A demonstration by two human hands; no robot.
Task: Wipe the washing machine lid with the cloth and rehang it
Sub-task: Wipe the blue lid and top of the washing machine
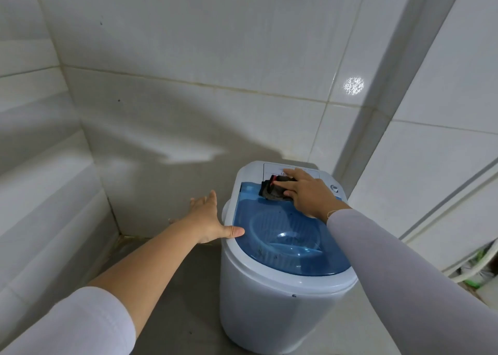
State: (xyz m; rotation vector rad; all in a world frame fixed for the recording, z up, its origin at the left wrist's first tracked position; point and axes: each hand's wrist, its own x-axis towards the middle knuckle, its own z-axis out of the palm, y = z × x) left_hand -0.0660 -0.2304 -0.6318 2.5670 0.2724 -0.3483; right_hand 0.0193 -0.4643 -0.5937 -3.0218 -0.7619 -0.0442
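A small white washing machine stands on the floor in the lower middle. Its translucent blue lid is closed and carries dark specks. A dark grey cloth with a red edge lies bunched at the lid's far end, by the white control panel. My right hand presses flat on the cloth, fingers pointing left. My left hand is spread against the machine's left side, its thumb resting on the lid's left rim.
White tiled walls close in behind and to the left, meeting in a corner. A white vertical pipe or post runs up behind the machine. At the right edge sit hoses and green items. Grey floor lies left of the machine.
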